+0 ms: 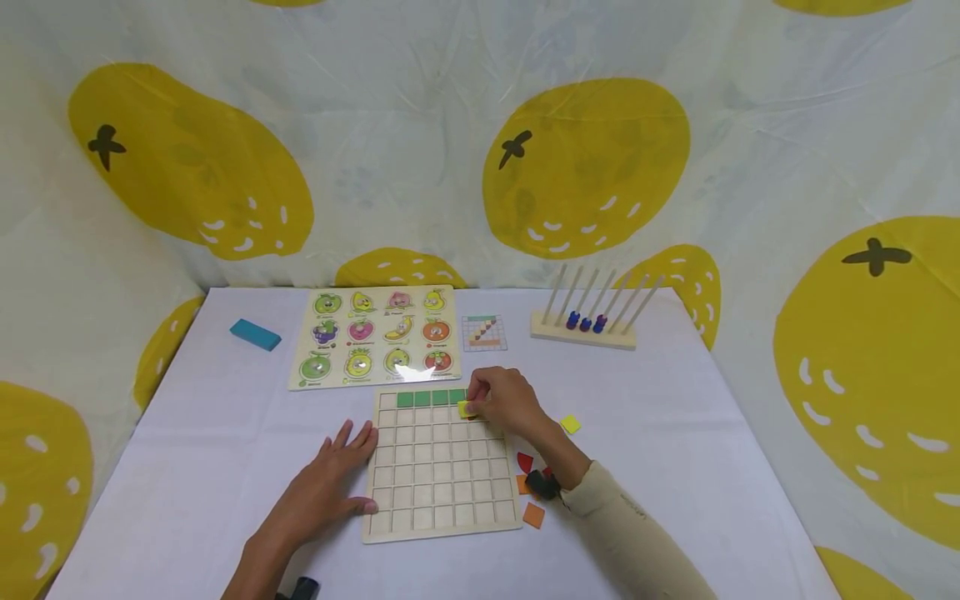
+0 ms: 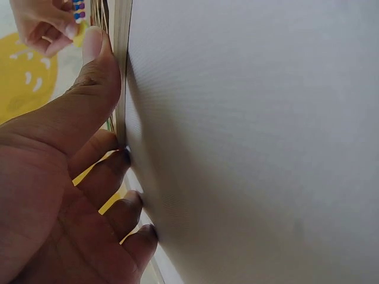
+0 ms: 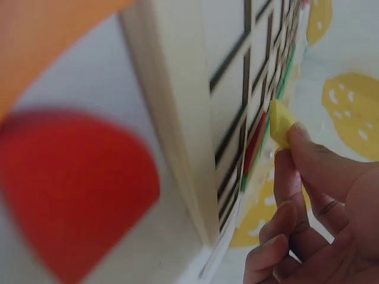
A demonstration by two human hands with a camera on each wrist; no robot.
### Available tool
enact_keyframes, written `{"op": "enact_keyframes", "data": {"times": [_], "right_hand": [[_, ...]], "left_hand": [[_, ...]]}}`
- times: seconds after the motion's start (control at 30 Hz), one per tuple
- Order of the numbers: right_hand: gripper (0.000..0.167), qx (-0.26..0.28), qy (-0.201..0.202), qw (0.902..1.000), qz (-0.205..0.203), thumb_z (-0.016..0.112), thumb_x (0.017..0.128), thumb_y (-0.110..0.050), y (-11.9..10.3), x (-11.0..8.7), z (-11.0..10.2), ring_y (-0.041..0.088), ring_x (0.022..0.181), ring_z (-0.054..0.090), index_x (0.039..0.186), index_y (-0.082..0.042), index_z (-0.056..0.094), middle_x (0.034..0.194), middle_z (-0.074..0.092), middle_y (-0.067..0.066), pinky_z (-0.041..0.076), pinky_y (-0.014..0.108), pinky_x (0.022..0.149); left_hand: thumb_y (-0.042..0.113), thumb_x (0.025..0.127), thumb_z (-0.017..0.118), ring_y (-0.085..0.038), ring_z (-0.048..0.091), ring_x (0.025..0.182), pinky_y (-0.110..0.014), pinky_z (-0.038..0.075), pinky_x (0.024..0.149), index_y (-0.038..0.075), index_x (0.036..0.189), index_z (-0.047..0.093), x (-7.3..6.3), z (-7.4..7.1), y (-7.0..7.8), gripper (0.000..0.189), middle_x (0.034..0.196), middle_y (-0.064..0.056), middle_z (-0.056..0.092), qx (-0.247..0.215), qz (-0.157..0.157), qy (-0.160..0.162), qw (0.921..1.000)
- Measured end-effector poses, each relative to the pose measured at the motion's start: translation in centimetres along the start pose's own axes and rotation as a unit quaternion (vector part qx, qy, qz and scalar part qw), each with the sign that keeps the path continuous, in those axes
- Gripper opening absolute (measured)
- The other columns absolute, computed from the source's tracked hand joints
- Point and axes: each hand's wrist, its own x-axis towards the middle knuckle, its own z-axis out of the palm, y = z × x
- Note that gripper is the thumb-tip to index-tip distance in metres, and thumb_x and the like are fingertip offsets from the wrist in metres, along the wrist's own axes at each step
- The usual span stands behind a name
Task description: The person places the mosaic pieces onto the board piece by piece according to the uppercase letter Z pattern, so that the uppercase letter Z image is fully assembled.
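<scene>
Thumb and fingertips of the right hand (image 1: 508,402) pinch a yellow tile (image 1: 462,410) above the far right part of the grid board (image 1: 423,454), on the near side of its row of green tiles (image 1: 422,398). The left hand (image 1: 330,477) is at the board's left edge, well apart from that tile. Whether the yellow tile touches the board cannot be told.

It is small, thin and flat, a plain bright yellow, and tilted in the right wrist view, where a red piece (image 3: 254,142) shows in the board close by. The board is pale wood, ruled into square cells by raised strips.

The right hand reaches in over the board's right edge, fingers curled, wrist bent, its forearm in a beige sleeve (image 1: 630,525). The left hand holds nothing within its grasp: its fingers are spread, with thumb and forefinger against the board's edge.

Right of the board, on the white worktop (image 1: 187,467), lie a second yellow tile (image 1: 571,424), a red rounded piece (image 1: 524,462) and an orange tile (image 1: 534,515). Beyond the board are a fruit puzzle (image 1: 343,333), a pattern card (image 1: 483,333), a peg stand (image 1: 547,330) and a blue block (image 1: 255,334).
</scene>
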Motion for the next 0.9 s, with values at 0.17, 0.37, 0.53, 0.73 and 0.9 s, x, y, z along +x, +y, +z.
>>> {"op": "enact_keyframes", "data": {"times": [0.17, 0.37, 0.53, 0.73, 0.9], "right_hand": [[0.024, -0.027, 0.003, 0.9996, -0.001, 0.090, 0.086, -0.018, -0.4, 0.4, 1.1, 0.012, 0.068, 0.056, 0.078, -0.021, 0.067, 0.070, 0.061, -0.006, 0.043, 0.027, 0.061], [0.025, -0.060, -0.015, 0.9981, 0.001, 0.088, 0.088, -0.021, -1.0, 0.7, 1.5, 0.012, 0.072, 0.054, 0.077, -0.022, 0.066, 0.071, 0.060, -0.006, 0.042, 0.027, 0.063], [0.024, -0.077, -0.031, 0.9965, 0.001, 0.087, 0.089, -0.021, -1.1, 0.6, 1.4, 0.012, 0.073, 0.054, 0.078, -0.023, 0.066, 0.072, 0.060, -0.006, 0.042, 0.027, 0.063], [0.019, -0.067, -0.040, 0.9969, -0.012, 0.089, 0.085, -0.017, -1.0, 0.4, 0.9, 0.012, 0.073, 0.055, 0.085, -0.020, 0.070, 0.074, 0.061, -0.007, 0.044, 0.027, 0.065], [0.017, -0.041, -0.033, 0.9985, -0.013, 0.089, 0.085, -0.018, -0.4, -0.2, 0.1, 0.013, 0.075, 0.058, 0.087, -0.019, 0.072, 0.076, 0.064, -0.007, 0.046, 0.028, 0.069]], "left_hand": [[0.038, 0.065, 0.099, -0.041, 0.019, 0.165, -0.063, 0.023, 0.132, 0.010, 0.162, 0.041, 0.0, 0.3, -0.1, 0.117, 0.170, -0.009, 0.036, 0.002, 0.001, 0.001, 1.0000], [0.038, 0.065, 0.099, -0.041, 0.020, 0.164, -0.064, 0.024, 0.131, 0.009, 0.162, 0.042, -0.1, 0.1, -0.2, 0.116, 0.170, -0.010, 0.037, 0.003, 0.004, 0.004, 1.0000], [0.038, 0.065, 0.100, -0.041, 0.021, 0.164, -0.064, 0.024, 0.131, 0.009, 0.162, 0.043, -0.1, 0.0, 0.0, 0.116, 0.169, -0.011, 0.037, -0.002, 0.003, 0.005, 1.0000], [0.038, 0.066, 0.099, -0.041, 0.021, 0.164, -0.064, 0.024, 0.131, 0.009, 0.162, 0.043, -0.2, -0.1, 0.0, 0.115, 0.170, -0.011, 0.037, 0.002, 0.007, 0.003, 1.0000], [0.037, 0.067, 0.099, -0.040, 0.020, 0.164, -0.063, 0.024, 0.131, 0.010, 0.162, 0.043, -0.3, -0.4, 0.1, 0.114, 0.170, -0.010, 0.037, 0.002, 0.004, 0.002, 1.0000]]}}
